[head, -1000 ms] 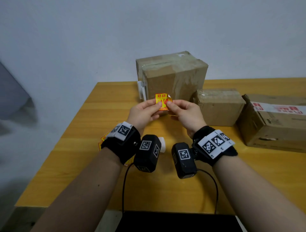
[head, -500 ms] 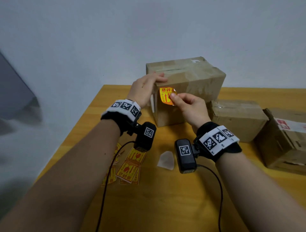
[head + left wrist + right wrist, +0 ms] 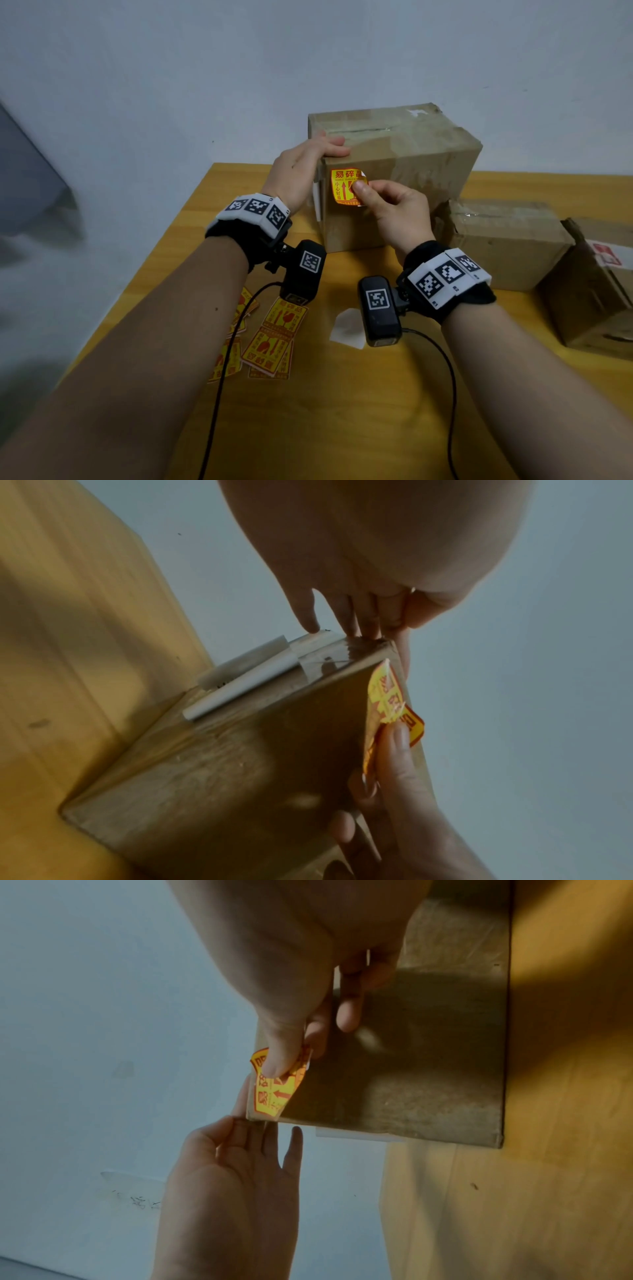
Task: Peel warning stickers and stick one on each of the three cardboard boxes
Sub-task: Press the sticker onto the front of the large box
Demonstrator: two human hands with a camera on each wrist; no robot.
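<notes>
The tall cardboard box (image 3: 411, 164) stands at the back of the wooden table (image 3: 342, 428). My left hand (image 3: 329, 145) rests with straight fingers on its top left corner, also visible in the left wrist view (image 3: 359, 631). My right hand (image 3: 359, 188) pinches the right edge of a yellow and red warning sticker (image 3: 342, 186) between thumb and forefinger. The sticker's left part lies against the box's front face near the upper left corner, while the pinched edge stands off the cardboard (image 3: 383, 704). A lower box (image 3: 507, 246) and a third box (image 3: 596, 291) sit to the right.
Several yellow sticker sheets (image 3: 270, 339) lie on the table under my left wrist. A white piece of backing paper (image 3: 346, 329) lies beside them. A white label flap (image 3: 240, 677) sticks out from the tall box's left side. Camera cables hang from both wrists.
My left hand let go of the sticker and moved up onto the box's top corner. My right hand carried the sticker forward against the box's front face.
</notes>
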